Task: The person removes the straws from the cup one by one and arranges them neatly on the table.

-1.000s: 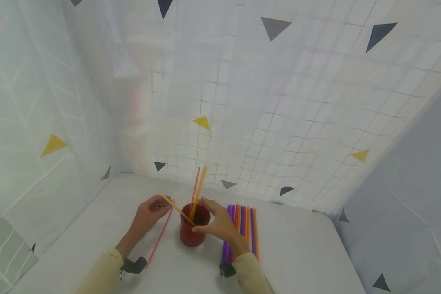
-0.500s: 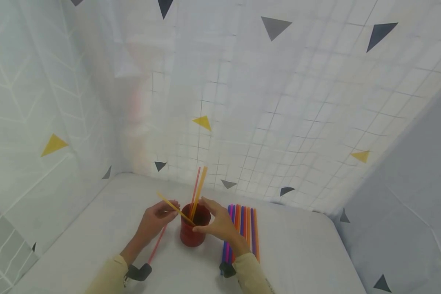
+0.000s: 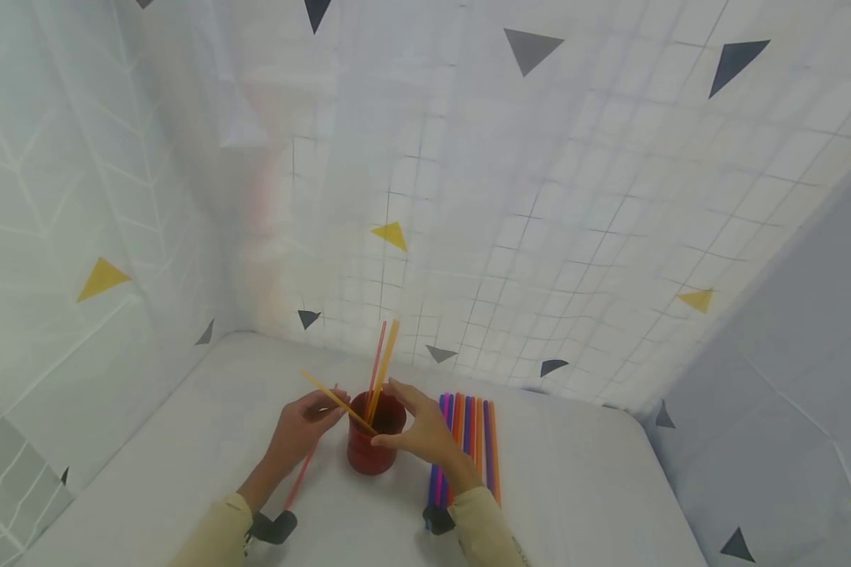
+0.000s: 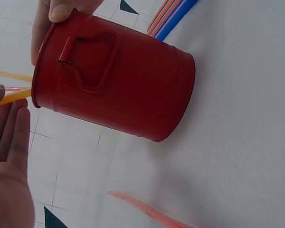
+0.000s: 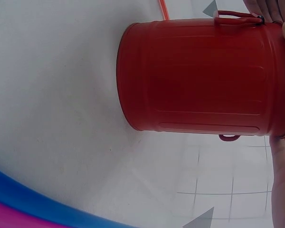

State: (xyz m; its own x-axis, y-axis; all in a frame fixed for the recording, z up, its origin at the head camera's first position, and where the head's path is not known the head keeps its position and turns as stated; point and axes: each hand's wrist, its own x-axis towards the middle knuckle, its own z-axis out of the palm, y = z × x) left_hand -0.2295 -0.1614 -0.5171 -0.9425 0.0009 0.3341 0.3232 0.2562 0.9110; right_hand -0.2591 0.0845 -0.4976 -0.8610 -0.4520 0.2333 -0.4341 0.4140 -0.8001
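Observation:
A red can-shaped cup (image 3: 371, 455) with small side handles stands upright on the table. My right hand (image 3: 425, 429) grips its rim from the right, thumb in front and fingers behind. My left hand (image 3: 299, 429) is at the cup's left, pinching a yellow straw (image 3: 317, 383) between thumb and fingers; the other fingers are extended in the left wrist view. This straw slants across the rim, its lower end inside the cup near my right thumb. A pink straw (image 3: 378, 362) and a thicker yellow-orange straw (image 3: 390, 346) stand leaning in the cup.
Under my left forearm, a pink straw (image 3: 300, 479) lies on the white table (image 3: 574, 472). To the right of the cup lies a row of several blue, magenta, orange and purple straws (image 3: 488, 449), partly beneath my right wrist. A patterned white sheet (image 3: 510, 197) hangs behind.
My left hand has moved right along the slanted yellow straw, closer to the cup's rim, and now covers part of the pink straw on the table. My right hand stays on the rim.

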